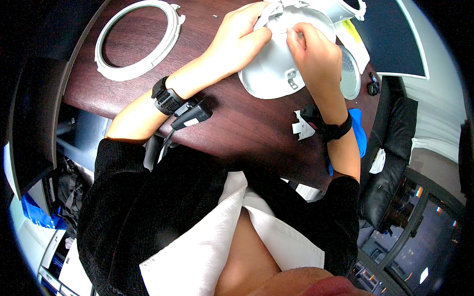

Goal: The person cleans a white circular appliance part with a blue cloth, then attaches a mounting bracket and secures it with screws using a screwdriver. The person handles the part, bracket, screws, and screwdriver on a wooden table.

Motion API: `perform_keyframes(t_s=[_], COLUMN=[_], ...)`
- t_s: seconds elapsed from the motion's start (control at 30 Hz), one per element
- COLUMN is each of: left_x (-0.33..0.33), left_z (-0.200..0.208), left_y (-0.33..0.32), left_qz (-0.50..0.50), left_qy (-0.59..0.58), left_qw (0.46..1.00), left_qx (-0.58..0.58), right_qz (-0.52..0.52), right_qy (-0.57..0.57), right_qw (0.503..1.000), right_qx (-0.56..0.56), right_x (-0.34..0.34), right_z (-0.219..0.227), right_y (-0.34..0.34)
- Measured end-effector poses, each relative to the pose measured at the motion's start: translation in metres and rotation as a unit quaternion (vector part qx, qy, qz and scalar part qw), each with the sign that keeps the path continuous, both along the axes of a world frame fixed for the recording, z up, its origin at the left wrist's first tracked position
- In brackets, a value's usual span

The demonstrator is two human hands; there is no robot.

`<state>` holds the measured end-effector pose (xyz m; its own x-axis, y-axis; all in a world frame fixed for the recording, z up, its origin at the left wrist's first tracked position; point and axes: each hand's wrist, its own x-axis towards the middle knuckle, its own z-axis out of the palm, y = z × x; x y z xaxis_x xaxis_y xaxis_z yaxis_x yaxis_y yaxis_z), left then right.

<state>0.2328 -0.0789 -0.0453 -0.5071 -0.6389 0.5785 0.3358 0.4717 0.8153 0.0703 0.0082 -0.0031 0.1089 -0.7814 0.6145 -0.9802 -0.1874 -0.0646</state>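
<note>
A white, rounded plastic housing [266, 66] lies tilted on the dark wood-grain table, its hollow side facing up. My left hand [239, 42] grips the housing's left rim, fingers passing behind the edge and thumb resting over it. Above the inside of the housing, my right hand [316, 52] is closed in a pinch. Whatever sits between those fingertips is too small to make out. A small metal bracket [292, 79] shows inside the housing's lower part, and clip-like tabs [286, 5] stand at its far edge.
A white plastic ring [123, 73] lies at the far left. Right of the housing are another white part [340, 10], a grey round lid [350, 74], yellow-and-white paper [359, 44] and a small black object [373, 85]. Nearer lie a white scrap [302, 127] and blue cloth [359, 133].
</note>
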Motion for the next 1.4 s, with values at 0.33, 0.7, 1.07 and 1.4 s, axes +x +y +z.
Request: perform_keyframes(t_s=[0.33,0.7,1.07,1.4], left_x=[-0.005,0.004,-0.001,-0.001], left_z=[0.001,0.010,0.000,-0.003], left_y=[0.007,0.009,0.004,0.004], left_qz=[0.030,0.012,0.015,0.010], left_qy=[0.027,0.002,0.006,0.012], left_qw=[0.999,0.998,0.999,0.998], left_qx=[-0.004,-0.058,-0.051,-0.053], right_qz=[0.029,-0.027,0.022,-0.025], right_qy=[0.054,-0.188,-0.007,-0.186], right_qw=[0.998,0.978,0.993,0.975], right_qx=[0.035,0.083,0.114,0.122], right_x=[-0.006,0.006,-0.006,0.001], right_z=[0.007,-0.007,0.015,-0.012], right_y=[-0.004,-0.001,0.003,-0.004])
